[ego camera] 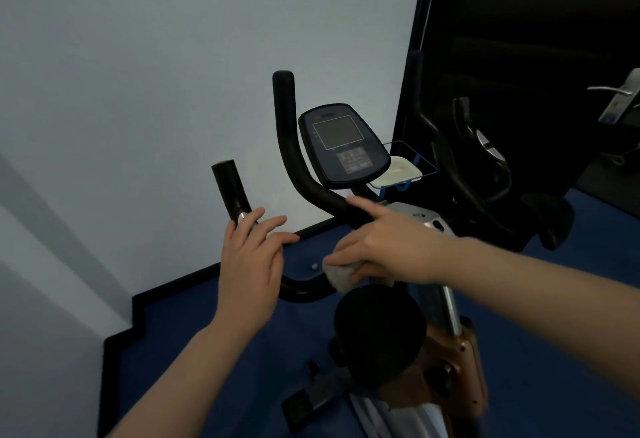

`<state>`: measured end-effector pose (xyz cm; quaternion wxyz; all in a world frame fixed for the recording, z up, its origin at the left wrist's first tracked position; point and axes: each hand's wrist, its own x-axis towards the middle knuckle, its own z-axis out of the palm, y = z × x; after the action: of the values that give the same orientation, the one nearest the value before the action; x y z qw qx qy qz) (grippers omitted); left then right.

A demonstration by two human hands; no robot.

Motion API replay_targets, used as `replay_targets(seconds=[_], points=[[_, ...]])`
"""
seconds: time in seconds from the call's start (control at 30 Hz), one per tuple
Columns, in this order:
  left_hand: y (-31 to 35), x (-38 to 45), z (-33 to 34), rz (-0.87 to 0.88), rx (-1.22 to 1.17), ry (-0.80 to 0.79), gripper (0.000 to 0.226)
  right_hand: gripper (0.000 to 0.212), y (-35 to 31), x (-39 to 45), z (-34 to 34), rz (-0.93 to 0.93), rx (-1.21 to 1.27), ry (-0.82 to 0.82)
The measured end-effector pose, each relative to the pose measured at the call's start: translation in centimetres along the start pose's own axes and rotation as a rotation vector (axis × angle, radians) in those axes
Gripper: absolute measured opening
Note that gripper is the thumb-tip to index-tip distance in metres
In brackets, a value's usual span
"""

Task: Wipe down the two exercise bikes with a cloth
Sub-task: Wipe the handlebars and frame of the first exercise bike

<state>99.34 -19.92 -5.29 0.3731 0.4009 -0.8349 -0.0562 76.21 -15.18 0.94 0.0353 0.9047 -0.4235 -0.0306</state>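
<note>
An exercise bike stands in front of me, with black handlebars [289,146] and a dark console [343,143] with a grey screen. My left hand [251,257] rests with fingers spread on the lower left handlebar grip [230,191]. My right hand [377,247] holds a crumpled white cloth [341,276] under its palm against the handlebar's lower bend, its index finger stretched onto the bar. A second bike [478,167], black, stands to the right in front of a dark wall.
A pale wall rises on the left and a blue carpet [221,326] with a black skirting covers the floor. A small blue wire basket [401,171] holding something cream-coloured sits behind the console. The bike's orange frame [460,351] and a pedal [311,403] are below my arms.
</note>
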Motion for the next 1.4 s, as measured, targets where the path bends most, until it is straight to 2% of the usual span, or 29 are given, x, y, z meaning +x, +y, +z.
replay_targets(seconds=[0.13,0.33,0.4,0.47,0.53,0.6,0.67,0.73,0.8,0.87,0.93,1.03,1.13,1.23,1.33,1.4], points=[[0.1,-0.2,0.2,-0.038,0.004,-0.006,0.028,0.032,0.1,0.3,0.2,-0.014,-0.061,0.028],[0.0,-0.3,0.7,-0.077,-0.015,0.01,0.032,0.031,-1.3,0.7,0.6,0.115,0.156,0.096],[-0.2,-0.2,0.4,-0.066,-0.005,-0.015,0.031,0.033,-1.2,-0.9,0.0,0.262,0.374,0.241],[-0.1,-0.3,0.2,-0.077,0.004,-0.04,0.027,0.039,-1.4,-3.3,-1.0,0.444,0.679,0.505],[0.4,-0.2,0.1,-0.118,-0.012,-0.05,0.025,0.042,-2.4,-6.1,-1.6,0.553,0.813,0.705],[1.6,-0.4,-0.1,-0.199,-0.107,-0.053,0.025,0.044,-5.0,-7.7,-1.2,0.627,0.745,0.697],[3.4,-0.9,-0.3,-0.287,-0.27,-0.06,0.027,0.044,-8.1,-7.6,-0.2,0.651,0.524,0.622],[5.3,-1.7,-0.5,-0.346,-0.44,-0.078,0.029,0.038,-10.5,-6.3,1.5,0.603,0.202,0.609],[6.8,-2.8,-0.7,-0.351,-0.578,-0.095,0.03,0.033,-12.5,-5.1,3.1,0.671,0.09,0.642],[8.1,-3.7,-0.7,-0.3,-0.657,-0.133,0.031,0.028,-14.6,-5.2,4.8,0.782,0.155,0.711],[9.0,-4.7,-0.3,-0.279,-0.722,-0.213,0.029,0.032,-16.9,-6.0,5.9,0.834,0.354,0.748],[10.0,-5.8,0.3,-0.347,-0.855,-0.302,0.036,0.035,-17.1,-6.4,5.5,0.859,0.483,0.753],[10.3,-6.5,0.9,-0.422,-0.93,-0.28,0.043,0.04,-16.7,-4.7,5.0,0.984,0.555,0.834],[10.1,-6.8,1.5,-0.432,-0.962,-0.257,0.045,0.036,-19.6,-3.7,6.3,1.11,0.599,0.931],[10.3,-6.9,1.7,-0.444,-0.966,-0.224,0.045,0.033,-20.1,-4.1,6.3,1.12,0.823,0.949],[10.5,-7.0,1.8,-0.446,-0.973,-0.2,0.043,0.031,-18.6,-3.9,5.7,1.112,0.864,0.948]])
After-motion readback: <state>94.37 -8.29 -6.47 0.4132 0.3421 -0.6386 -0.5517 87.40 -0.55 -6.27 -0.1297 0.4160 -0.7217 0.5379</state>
